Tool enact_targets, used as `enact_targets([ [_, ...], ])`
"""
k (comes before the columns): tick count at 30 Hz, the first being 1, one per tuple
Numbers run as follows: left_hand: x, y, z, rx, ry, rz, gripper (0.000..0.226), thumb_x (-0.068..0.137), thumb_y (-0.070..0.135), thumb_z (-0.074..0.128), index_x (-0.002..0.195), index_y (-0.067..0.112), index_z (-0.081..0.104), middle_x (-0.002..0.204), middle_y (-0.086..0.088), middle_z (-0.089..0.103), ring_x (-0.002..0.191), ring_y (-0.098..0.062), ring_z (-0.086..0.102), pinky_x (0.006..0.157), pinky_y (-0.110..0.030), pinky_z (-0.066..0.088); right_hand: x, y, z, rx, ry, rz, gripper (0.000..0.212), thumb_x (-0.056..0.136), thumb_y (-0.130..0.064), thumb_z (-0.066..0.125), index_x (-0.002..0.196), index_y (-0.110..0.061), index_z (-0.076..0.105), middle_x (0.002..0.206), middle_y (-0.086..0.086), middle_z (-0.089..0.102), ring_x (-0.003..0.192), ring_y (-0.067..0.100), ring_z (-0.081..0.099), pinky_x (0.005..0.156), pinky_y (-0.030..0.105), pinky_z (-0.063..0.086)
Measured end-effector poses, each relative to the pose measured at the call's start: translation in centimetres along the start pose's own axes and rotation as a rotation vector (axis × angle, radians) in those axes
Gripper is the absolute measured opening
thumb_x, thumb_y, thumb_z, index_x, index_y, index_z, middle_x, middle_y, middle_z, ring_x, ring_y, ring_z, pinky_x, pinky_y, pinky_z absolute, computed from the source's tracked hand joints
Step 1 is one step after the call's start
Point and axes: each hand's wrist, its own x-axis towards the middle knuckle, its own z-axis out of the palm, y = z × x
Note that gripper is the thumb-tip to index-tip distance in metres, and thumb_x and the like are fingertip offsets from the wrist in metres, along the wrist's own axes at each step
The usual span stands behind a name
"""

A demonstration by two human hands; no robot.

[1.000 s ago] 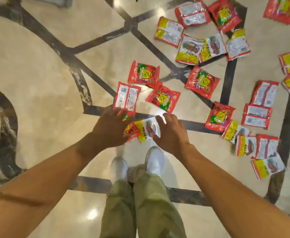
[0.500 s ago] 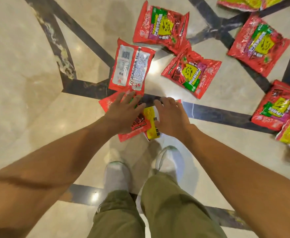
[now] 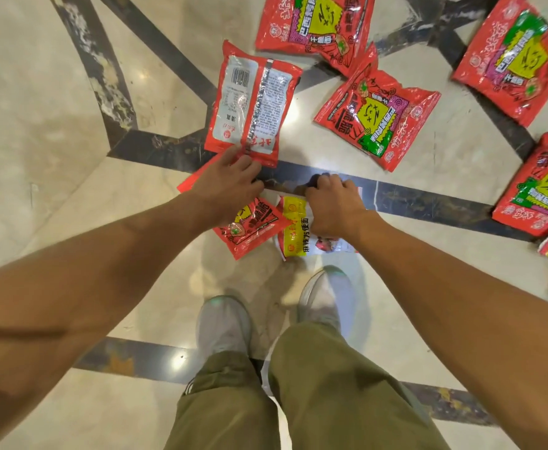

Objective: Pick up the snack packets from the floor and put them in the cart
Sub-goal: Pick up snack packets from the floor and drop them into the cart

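Gathering two at once off the marble floor (image 3: 71, 190): the right hand (image 3: 334, 212) curls round the yellow-and-white noodle packet (image 3: 293, 228); the left hand (image 3: 227, 190) seemingly pinches the face-down red packet (image 3: 249, 102) by its near edge.

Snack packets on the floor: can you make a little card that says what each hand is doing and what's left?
Left hand: fingertips on the face-down packet, grip unclear; covers a red packet
Right hand: curled on the yellow-and-white packet
Floor: other face-up packets lie beyond the hands
Cart: not in view
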Motion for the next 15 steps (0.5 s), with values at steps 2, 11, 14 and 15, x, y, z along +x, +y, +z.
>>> enact_targets([
  [2,-0.8,-0.5,-0.5,-0.025,-0.027,-0.01,0.035,0.08,0.029,0.076,0.112,0.025,0.063,0.111,0.0,0.065,0.111,-0.026,0.059,0.115,-0.046,0.033,-1.0,0.0,-0.5,0.061,-0.04,0.001,0.053,0.079,-0.035,0.074,0.128,-0.021,0.062,0.123,0.008,0.062,0.108,0.031,0.06,0.086,0.042,0.05],
  [11,-9.9,-3.7,-10.8,-0.738,-0.079,-0.455,0.029,0.092,0.025,0.065,0.121,0.02,0.06,0.112,-0.009,0.071,0.105,-0.037,0.067,0.075,-0.037,0.045,-12.4,1.6,-5.3,0.672,0.112,0.278,0.051,0.087,-0.026,0.071,0.131,-0.013,0.051,0.112,0.015,0.067,0.104,0.039,0.064,0.071,0.035,0.04],
  [14,-14.0,-5.2,-16.8,-1.072,-0.008,-0.579,0.035,0.086,0.018,0.078,0.117,0.023,0.063,0.103,-0.007,0.071,0.104,-0.034,0.068,0.083,-0.037,0.052,-19.1,1.7,-9.8,1.017,0.238,0.385,0.037,0.082,-0.034,0.076,0.113,-0.021,0.062,0.098,-0.003,0.07,0.092,0.021,0.067,0.073,0.033,0.047],
  [15,-15.4,-5.7,-19.3,-1.184,0.024,-0.602,0.036,0.084,0.015,0.08,0.113,0.025,0.061,0.096,0.0,0.069,0.1,-0.028,0.068,0.08,-0.032,0.051,-21.9,1.7,-11.8,1.146,0.271,0.395,0.035,0.08,-0.036,0.079,0.11,-0.024,0.063,0.096,-0.007,0.072,0.09,0.016,0.07,0.075,0.033,0.053],
])
